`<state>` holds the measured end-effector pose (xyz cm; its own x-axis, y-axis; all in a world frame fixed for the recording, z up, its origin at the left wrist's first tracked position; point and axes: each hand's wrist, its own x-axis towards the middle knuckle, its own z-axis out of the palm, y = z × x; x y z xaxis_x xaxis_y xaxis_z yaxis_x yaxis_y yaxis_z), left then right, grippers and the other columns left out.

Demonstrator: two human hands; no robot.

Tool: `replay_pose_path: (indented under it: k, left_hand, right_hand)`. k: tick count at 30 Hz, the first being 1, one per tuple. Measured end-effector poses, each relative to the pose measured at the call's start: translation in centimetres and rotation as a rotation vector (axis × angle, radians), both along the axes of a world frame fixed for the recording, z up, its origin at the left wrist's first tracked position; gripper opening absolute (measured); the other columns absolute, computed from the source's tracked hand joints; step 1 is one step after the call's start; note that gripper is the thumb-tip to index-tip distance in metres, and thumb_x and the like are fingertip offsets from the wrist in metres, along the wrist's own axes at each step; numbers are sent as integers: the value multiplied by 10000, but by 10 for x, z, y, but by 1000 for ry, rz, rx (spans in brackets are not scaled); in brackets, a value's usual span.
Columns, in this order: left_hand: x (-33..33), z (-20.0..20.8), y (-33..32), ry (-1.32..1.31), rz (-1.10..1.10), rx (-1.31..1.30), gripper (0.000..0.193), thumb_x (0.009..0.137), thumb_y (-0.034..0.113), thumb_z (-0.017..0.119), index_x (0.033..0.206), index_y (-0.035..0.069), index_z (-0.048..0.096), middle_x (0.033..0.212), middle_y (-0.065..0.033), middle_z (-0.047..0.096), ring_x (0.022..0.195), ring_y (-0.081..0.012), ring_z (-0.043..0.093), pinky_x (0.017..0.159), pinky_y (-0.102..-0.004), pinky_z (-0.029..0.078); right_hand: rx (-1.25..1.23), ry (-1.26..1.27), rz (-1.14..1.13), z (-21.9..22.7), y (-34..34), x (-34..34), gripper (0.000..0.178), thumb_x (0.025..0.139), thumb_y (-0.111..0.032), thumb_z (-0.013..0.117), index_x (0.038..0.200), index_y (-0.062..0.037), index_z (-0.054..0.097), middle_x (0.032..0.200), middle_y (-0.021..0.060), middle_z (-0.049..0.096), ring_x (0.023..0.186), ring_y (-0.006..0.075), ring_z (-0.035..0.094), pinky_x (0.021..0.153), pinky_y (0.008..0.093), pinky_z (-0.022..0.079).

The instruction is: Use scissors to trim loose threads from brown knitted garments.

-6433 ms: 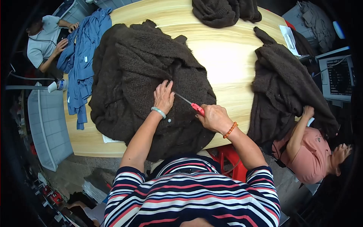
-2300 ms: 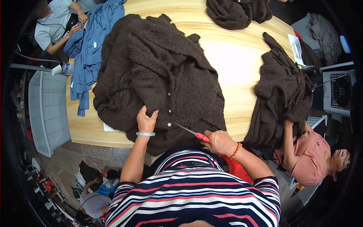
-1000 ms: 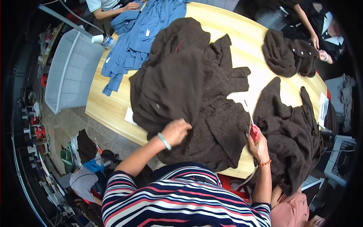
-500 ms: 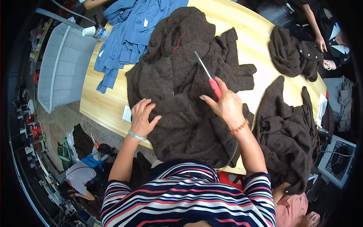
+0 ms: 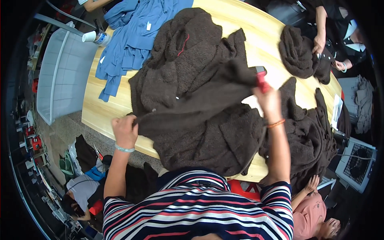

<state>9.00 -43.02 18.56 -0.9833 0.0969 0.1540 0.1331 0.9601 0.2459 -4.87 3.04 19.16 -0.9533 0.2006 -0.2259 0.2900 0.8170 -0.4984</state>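
A dark brown knit garment (image 5: 192, 102) is stretched between my hands, above more brown knitwear (image 5: 208, 140) spread on the table. My left hand (image 5: 125, 131) pinches the garment's left end between thumb and fingers. My right hand (image 5: 269, 103), slightly blurred, is closed around a red-handled tool (image 5: 262, 81) with a metal part at its top; its exact kind is unclear. The garment's other end reaches this hand, but the fingers' hold on it is blurred. A red thread line (image 5: 183, 45) shows on the brown knit farther back.
Blue garments (image 5: 132, 44) lie at the table's (image 5: 102, 116) far left, beside a white cup (image 5: 89, 37) and a grey bin (image 5: 66, 76). More brown knits (image 5: 308, 132) lie at the right. A co-worker's hand (image 5: 319, 43) handles brown knitwear; a person in pink (image 5: 310, 214) sits lower right.
My left hand has moved left and my right hand right and slightly away, lifting and stretching the garment. The tool's long thin metal shaft, seen earlier, no longer shows.
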Motion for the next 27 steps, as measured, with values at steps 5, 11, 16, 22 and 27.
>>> replay_pose_path:
  k: [5,11,16,22,27]
  left_hand:
    - [3,28,89,129,-353,139,278,666,79,593,940,46,630,745,-82,557,706,-255,549,981,-503,389]
    - [62,-22,198,-720,-751,321,422,849,218,668,1232,72,567,1073,-144,557,1003,-316,584,867,-424,477]
    - [36,-48,249,-214,-895,352,511,842,217,672,1309,63,535,1351,-166,501,1290,-359,454,1059,-472,378]
    - [4,-136,275,-115,-958,89,566,859,310,662,1380,163,498,1467,-86,418,1413,-327,296,1140,-619,152]
    - [-55,-143,321,-61,-690,1,558,924,367,558,1444,212,428,1564,-72,278,1475,-340,123,1152,-622,73]
  right_hand:
    - [248,320,-257,37,183,-10,291,830,-257,653,886,29,632,704,158,652,623,242,642,617,388,495]
    - [373,-112,-251,15,162,55,566,815,-492,693,1136,-30,633,1035,257,668,1016,411,631,848,480,498]
    - [183,-145,-143,15,115,143,316,881,-364,647,1015,-80,606,890,231,665,897,436,635,760,481,500]
    - [16,-222,194,46,72,238,231,851,-279,676,964,-85,620,730,202,634,730,416,638,653,476,505]
    - [5,-296,297,49,59,263,246,851,-292,667,957,-71,637,661,175,634,681,363,659,645,458,512]
